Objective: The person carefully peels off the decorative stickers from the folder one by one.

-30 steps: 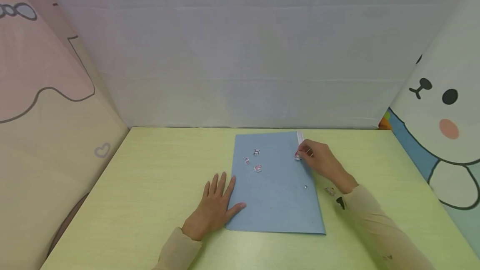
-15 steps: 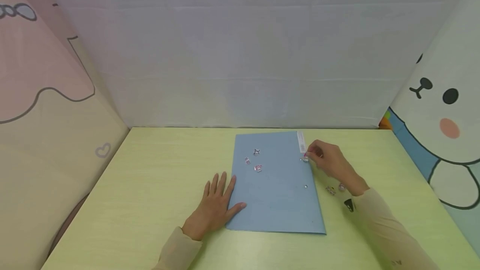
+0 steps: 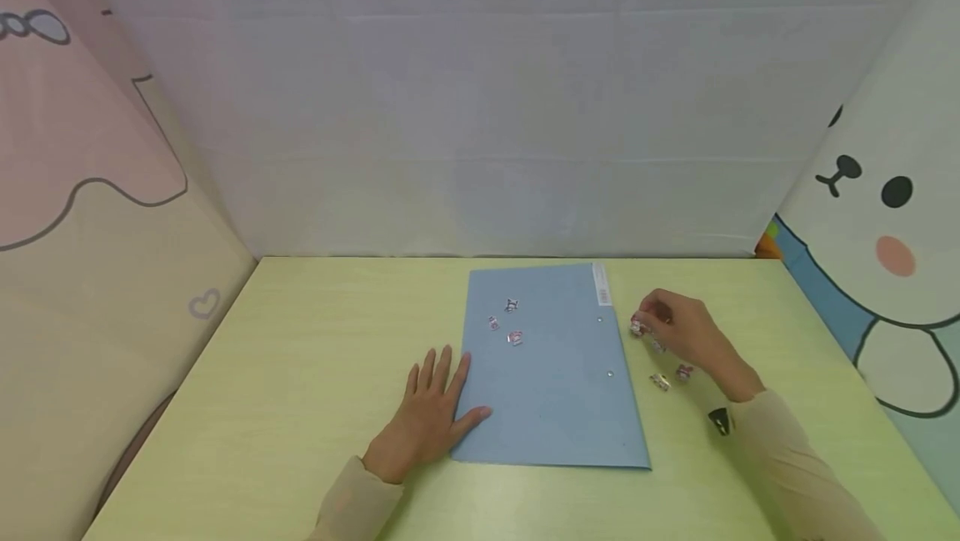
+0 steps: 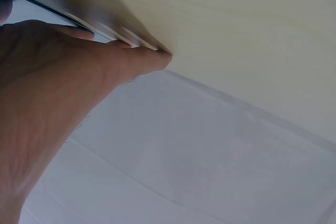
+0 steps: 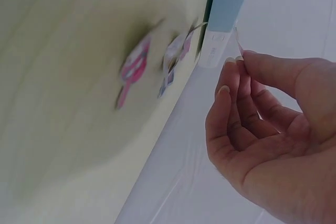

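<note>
A light blue folder (image 3: pixel 551 416) lies flat on the table. My left hand (image 3: pixel 423 424) rests with spread fingers at its left edge, the thumb on the cover. Small cartoon stickers, among them one with dark outlines (image 3: pixel 512 305) and a pink one (image 3: pixel 515 338), are on the folder's upper left. Just right of the folder, my right hand (image 3: pixel 686 333) pinches a small red-and-white sticker (image 3: pixel 637 327) between thumb and fingertips. In the right wrist view that sticker (image 5: pixel 239 43) shows almost edge-on. Loose stickers, such as a pink one (image 5: pixel 135 66), lie on the table below this hand.
A yellow-patterned sticker (image 3: pixel 660 382) and a dark triangular piece (image 3: pixel 719 421) lie right of the folder. A white barcode label (image 3: pixel 602 284) is at its upper right. Two small round dots are near its right edge. A white cloth (image 3: pixel 480 149) hangs behind the table (image 3: pixel 337 358).
My right hand has moved right with the sticker, off the folder's right side and over the table. Loose stickers beneath it have come into sight. The left hand has stayed still.
</note>
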`<action>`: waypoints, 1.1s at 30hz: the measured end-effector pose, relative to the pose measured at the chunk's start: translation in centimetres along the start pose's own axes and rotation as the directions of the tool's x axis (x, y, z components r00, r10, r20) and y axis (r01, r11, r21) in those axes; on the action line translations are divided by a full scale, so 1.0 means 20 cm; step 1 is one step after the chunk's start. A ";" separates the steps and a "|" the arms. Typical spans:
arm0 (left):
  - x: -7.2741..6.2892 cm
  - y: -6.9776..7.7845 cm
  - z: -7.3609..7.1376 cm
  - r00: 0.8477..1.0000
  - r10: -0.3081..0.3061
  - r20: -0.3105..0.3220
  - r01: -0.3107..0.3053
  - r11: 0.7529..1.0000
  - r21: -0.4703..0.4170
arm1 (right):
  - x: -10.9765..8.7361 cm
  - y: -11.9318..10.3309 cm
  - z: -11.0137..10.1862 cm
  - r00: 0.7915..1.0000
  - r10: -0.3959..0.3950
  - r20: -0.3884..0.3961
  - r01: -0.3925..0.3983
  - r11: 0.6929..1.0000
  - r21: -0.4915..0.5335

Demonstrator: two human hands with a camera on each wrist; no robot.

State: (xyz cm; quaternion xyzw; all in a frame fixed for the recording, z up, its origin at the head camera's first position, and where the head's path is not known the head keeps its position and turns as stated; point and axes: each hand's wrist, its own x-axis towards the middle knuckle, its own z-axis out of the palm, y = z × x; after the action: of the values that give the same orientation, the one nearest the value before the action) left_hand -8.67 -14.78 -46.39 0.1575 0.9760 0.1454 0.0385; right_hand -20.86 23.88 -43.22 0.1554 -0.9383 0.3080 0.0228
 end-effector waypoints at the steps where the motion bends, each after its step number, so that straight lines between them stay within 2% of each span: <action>1: 0.00 0.00 0.00 1.000 -0.001 0.001 0.001 1.000 0.000 | -0.01 0.01 0.00 1.000 0.005 0.000 -0.005 1.000 -0.008; 7: 0.00 0.00 0.01 1.000 -0.005 0.013 0.005 1.000 0.000 | -0.04 0.06 -0.03 1.000 0.010 -0.012 -0.011 1.000 -0.019; 23: 0.00 -0.01 0.02 1.000 0.011 -0.018 -0.011 1.000 0.014 | -0.11 0.18 -0.08 0.998 0.066 -0.008 -0.067 0.997 -0.045; 33: 0.01 -0.01 0.02 1.000 0.009 -0.006 -0.009 1.000 0.017 | -0.14 0.24 -0.11 0.993 0.115 0.027 -0.113 0.992 -0.060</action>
State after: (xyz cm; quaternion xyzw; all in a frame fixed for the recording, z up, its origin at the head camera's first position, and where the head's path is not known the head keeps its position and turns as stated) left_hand -8.93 -14.85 -46.84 0.1619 0.9766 0.1376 0.0335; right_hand -19.83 29.55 -44.44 0.1057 -0.9545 0.2789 -0.0047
